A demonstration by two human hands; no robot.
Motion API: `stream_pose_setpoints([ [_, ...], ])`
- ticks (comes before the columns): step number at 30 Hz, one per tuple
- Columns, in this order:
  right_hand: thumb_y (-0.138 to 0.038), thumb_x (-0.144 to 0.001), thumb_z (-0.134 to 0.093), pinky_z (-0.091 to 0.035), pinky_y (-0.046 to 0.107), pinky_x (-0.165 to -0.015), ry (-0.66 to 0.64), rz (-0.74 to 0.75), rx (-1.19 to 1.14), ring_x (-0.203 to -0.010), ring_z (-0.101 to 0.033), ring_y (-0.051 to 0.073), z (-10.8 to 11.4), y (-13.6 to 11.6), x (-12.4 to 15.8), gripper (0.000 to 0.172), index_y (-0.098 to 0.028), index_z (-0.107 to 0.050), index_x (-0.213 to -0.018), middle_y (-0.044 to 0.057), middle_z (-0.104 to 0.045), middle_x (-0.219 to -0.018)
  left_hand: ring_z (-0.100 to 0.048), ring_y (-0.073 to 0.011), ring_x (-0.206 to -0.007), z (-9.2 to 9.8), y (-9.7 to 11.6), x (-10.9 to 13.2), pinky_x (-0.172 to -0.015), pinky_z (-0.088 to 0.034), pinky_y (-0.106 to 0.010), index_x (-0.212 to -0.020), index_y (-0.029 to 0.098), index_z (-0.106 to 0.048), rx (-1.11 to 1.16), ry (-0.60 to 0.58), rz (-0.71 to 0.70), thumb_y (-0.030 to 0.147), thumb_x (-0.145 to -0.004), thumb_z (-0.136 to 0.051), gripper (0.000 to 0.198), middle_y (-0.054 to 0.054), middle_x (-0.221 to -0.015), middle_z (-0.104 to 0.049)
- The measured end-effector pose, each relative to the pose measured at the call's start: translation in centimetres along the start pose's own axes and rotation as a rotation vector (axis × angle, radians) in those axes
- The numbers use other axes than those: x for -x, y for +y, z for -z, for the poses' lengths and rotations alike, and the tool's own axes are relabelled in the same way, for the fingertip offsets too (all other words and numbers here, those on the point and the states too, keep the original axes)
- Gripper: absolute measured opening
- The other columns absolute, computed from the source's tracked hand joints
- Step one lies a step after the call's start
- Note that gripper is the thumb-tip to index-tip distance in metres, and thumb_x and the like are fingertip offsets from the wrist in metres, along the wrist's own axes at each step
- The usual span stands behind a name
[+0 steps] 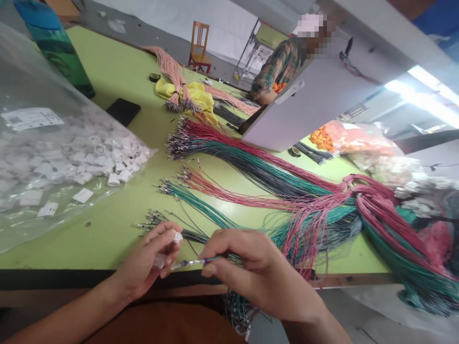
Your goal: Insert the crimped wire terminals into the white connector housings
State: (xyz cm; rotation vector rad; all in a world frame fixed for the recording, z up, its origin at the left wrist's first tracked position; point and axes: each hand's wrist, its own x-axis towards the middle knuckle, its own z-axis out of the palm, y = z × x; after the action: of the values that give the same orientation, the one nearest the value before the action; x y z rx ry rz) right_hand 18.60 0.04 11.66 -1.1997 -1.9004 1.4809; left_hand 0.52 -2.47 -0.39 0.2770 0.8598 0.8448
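Observation:
My left hand [152, 258] is closed around white plastic connector housings. One housing [177, 237] shows at the fingertips and part of another [158, 261] lies lower in the palm. Between thumb and forefinger, my right hand [247, 267] pinches a wire with a metal crimp terminal [195, 262] at its end. That terminal points left, close to the left fingers; whether it touches them I cannot tell. Beyond the hands lie loose bunches of black wires [154, 220], green wires [201, 203] and red wires [222, 191], their terminals toward the left.
A clear bag of white housings [89, 148] covers the table's left side. Behind it stand a bottle [60, 52] and a black phone [124, 112]. A thick wire bundle [251, 155] runs rightward. Past a white panel [287, 114], a person [279, 67] sits working.

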Motion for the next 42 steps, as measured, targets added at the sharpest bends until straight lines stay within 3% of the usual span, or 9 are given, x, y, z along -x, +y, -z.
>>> stream_pose_setpoints([
  [2,-0.014,-0.081,-0.058,-0.04,0.018,-0.054,-0.002,-0.009,0.033,-0.057,-0.05,0.007,-0.8,0.3,-0.8,0.009,-0.018,-0.065,-0.078,-0.003,-0.06,-0.067,-0.041,-0.0045,-0.041,0.0,-0.1,0.0,-0.036,-0.032,-0.014,-0.09,0.02,-0.055,-0.007,0.01,-0.007,0.034,-0.079,-0.067,0.022,0.007,-0.057,-0.051],
  [6,-0.013,-0.075,-0.056,-0.029,0.017,-0.045,0.153,-0.156,0.068,-0.049,-0.035,0.006,-2.4,4.3,-2.2,0.009,-0.015,-0.06,-0.068,-0.006,-0.046,-0.055,-0.039,-0.0038,-0.04,0.0,-0.2,-0.1,-0.034,-0.03,-0.013,-0.09,0.019,-0.056,0.011,0.02,-0.028,0.036,-0.077,-0.068,0.025,0.006,-0.06,-0.053],
  [10,-0.019,-0.074,-0.057,-0.023,0.019,-0.043,0.239,-0.265,0.092,-0.046,-0.029,0.006,-2.8,6.9,-2.2,0.009,-0.014,-0.062,-0.068,-0.006,-0.041,-0.051,-0.038,-0.003,-0.039,-0.1,0.0,-0.3,-0.033,-0.029,-0.013,-0.09,0.019,-0.055,0.007,-0.012,-0.04,0.037,-0.077,-0.068,0.026,0.005,-0.065,-0.057],
  [15,-0.019,-0.073,-0.055,-0.025,0.019,-0.044,0.249,-0.257,0.106,-0.046,-0.031,0.006,-2.8,6.5,-1.6,0.011,-0.015,-0.059,-0.063,-0.006,-0.042,-0.051,-0.037,-0.0024,-0.04,-0.1,-0.1,-0.2,-0.034,-0.029,-0.012,-0.088,0.018,-0.055,-0.032,-0.016,-0.032,0.04,-0.076,-0.07,0.029,0.004,-0.066,-0.058],
  [22,-0.014,-0.072,-0.054,-0.026,0.018,-0.043,0.153,-0.256,0.154,-0.045,-0.032,0.005,-3.0,6.5,-1.6,0.012,-0.014,-0.063,-0.063,-0.006,-0.045,-0.05,-0.038,-0.0032,-0.04,-0.1,-0.3,-0.1,-0.033,-0.03,-0.014,-0.089,0.018,-0.057,-0.082,0.007,-0.046,0.045,-0.071,-0.073,0.036,0.005,-0.061,-0.056],
  [30,-0.012,-0.073,-0.053,-0.028,0.017,-0.045,0.187,-0.197,0.192,-0.046,-0.035,0.005,-3.8,6.6,-1.7,0.014,-0.014,-0.064,-0.065,-0.005,-0.049,-0.051,-0.039,-0.004,-0.039,0.2,-0.9,-0.5,-0.033,-0.032,-0.013,-0.087,0.017,-0.056,-0.209,-0.003,-0.093,0.046,-0.073,-0.071,0.035,0.009,-0.051,-0.05],
  [36,-0.013,-0.078,-0.052,-0.033,0.017,-0.049,0.202,-0.173,0.154,-0.047,-0.041,0.006,-4.2,7.2,-1.6,0.012,-0.015,-0.062,-0.071,-0.005,-0.052,-0.053,-0.04,-0.0031,-0.041,0.1,-0.9,-0.7,-0.033,-0.033,-0.013,-0.087,0.018,-0.056,-0.178,0.026,-0.103,0.045,-0.071,-0.074,0.036,0.006,-0.063,-0.056],
  [42,-0.009,-0.076,-0.05,-0.035,0.017,-0.051,0.202,-0.149,0.205,-0.05,-0.044,0.007,-4.6,7.3,-1.5,0.013,-0.016,-0.059,-0.069,-0.005,-0.053,-0.055,-0.04,-0.0031,-0.04,0.2,-1.0,-0.7,-0.033,-0.032,-0.013,-0.085,0.017,-0.057,-0.208,0.038,-0.105,0.045,-0.072,-0.073,0.035,0.006,-0.062,-0.055],
])
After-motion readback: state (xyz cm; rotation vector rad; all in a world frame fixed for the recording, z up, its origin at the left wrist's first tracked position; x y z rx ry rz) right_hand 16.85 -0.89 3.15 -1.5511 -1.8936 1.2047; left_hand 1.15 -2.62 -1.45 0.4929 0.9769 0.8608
